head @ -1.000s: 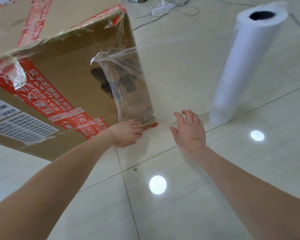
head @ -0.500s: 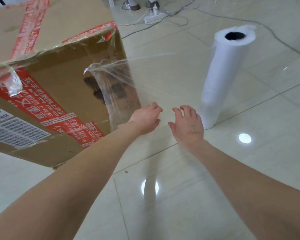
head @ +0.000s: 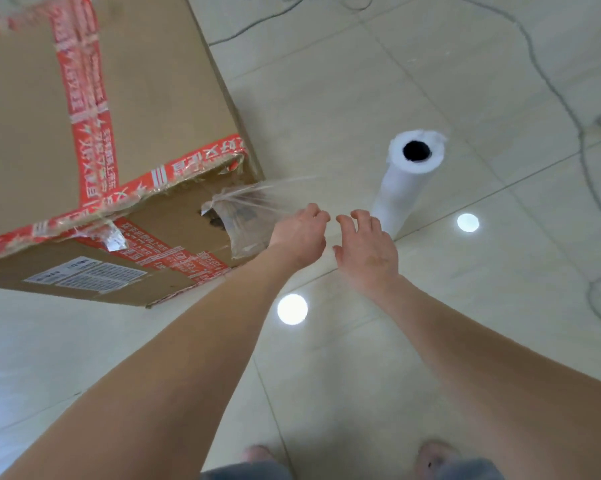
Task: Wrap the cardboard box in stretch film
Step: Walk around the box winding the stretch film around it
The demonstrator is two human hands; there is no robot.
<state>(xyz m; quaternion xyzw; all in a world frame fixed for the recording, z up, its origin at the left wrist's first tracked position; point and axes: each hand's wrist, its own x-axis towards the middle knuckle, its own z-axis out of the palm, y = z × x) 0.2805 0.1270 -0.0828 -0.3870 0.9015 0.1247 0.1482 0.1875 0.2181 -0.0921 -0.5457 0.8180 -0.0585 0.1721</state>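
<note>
— Two hands in view. Entry for each?

— Left hand: stretched out to the near corner of the box, knuckles up, fingers curled, right at the loose edge of the stretch film. The film is clear and the picture is soft there, so I cannot tell whether it is pinched or only touched.

— Right?

— Right hand: just beside the left, at its 3 o'clock, not touching it. Fingers spread and loosely bent, with nothing seen in them.

— Cardboard box?

— Cardboard box: on the tiled floor, at 10 o'clock from the hands. Red tape crosses its top and runs along the near edge. A white label is on the near side face.

— Film position?

— A crumpled patch clings to that side face by the corner, at 9 o'clock from the left hand. Thin strands lead off it toward 2 o'clock. The roll stands upright at 1 o'clock from the right hand, near it and apart, hollow core up.

— Other?

— Cable on the floor toward 2 o'clock. Round light reflection at 6 o'clock from the hands.
</note>
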